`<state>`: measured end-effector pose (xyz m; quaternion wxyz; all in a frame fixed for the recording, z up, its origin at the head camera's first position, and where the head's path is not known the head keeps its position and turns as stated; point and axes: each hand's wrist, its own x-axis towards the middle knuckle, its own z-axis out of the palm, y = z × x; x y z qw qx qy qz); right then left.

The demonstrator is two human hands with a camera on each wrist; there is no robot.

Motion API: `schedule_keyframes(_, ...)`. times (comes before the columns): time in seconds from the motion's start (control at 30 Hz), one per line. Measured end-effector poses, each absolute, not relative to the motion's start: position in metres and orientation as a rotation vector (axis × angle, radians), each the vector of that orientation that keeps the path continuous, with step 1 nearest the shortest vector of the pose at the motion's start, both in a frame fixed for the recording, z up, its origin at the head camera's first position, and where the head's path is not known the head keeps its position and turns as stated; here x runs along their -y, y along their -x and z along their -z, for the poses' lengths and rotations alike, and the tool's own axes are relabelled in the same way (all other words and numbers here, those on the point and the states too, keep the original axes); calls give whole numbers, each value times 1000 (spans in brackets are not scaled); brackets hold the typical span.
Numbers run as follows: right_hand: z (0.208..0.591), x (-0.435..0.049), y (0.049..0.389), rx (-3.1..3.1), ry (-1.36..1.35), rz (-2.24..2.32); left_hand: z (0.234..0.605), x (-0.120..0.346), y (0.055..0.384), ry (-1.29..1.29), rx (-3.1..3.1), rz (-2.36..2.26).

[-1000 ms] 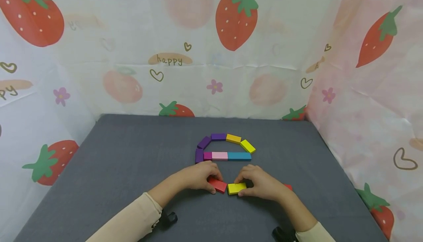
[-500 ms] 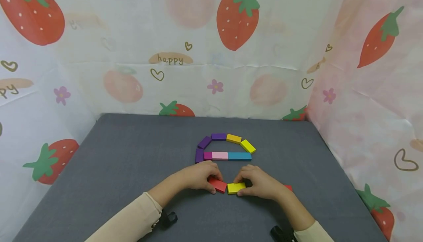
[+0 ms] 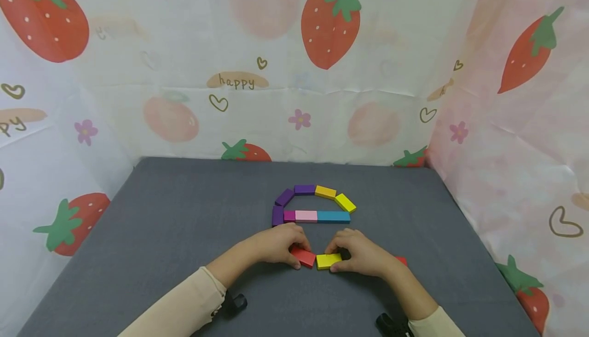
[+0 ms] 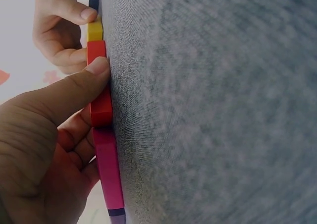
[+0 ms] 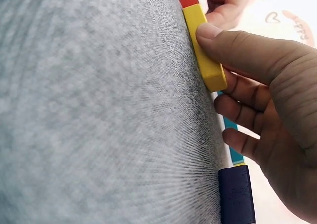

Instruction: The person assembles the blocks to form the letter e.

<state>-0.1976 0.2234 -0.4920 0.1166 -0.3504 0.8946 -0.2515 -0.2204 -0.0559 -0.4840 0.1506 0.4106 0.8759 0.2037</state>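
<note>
My left hand (image 3: 281, 244) pinches a red block (image 3: 303, 256) between thumb and fingers on the dark grey table. Facing it, my right hand (image 3: 359, 252) pinches a yellow block (image 3: 327, 261) the same way. The two blocks stand end to end, the red one slightly angled, their near ends almost meeting. A magenta block (image 4: 109, 169) adjoins the other end of the red one in the left wrist view, and the left hand hides it in the head view. Below the right hand's fingers, the right wrist view shows a dark purple block (image 5: 237, 194).
Beyond the hands, a purple block (image 3: 304, 190), an orange block (image 3: 325, 193) and several others form an arch. A pink block (image 3: 306, 217) and a blue block (image 3: 333, 217) lie in a straight row beneath it. Another red block (image 3: 402, 260) peeks out behind the right wrist.
</note>
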Motion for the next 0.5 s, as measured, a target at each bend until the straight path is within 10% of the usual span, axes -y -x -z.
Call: schedule_keyframes(0.5, 491, -226, 196, -2630, 1035, 738, 477, 41, 213, -1192, -2532, -542)
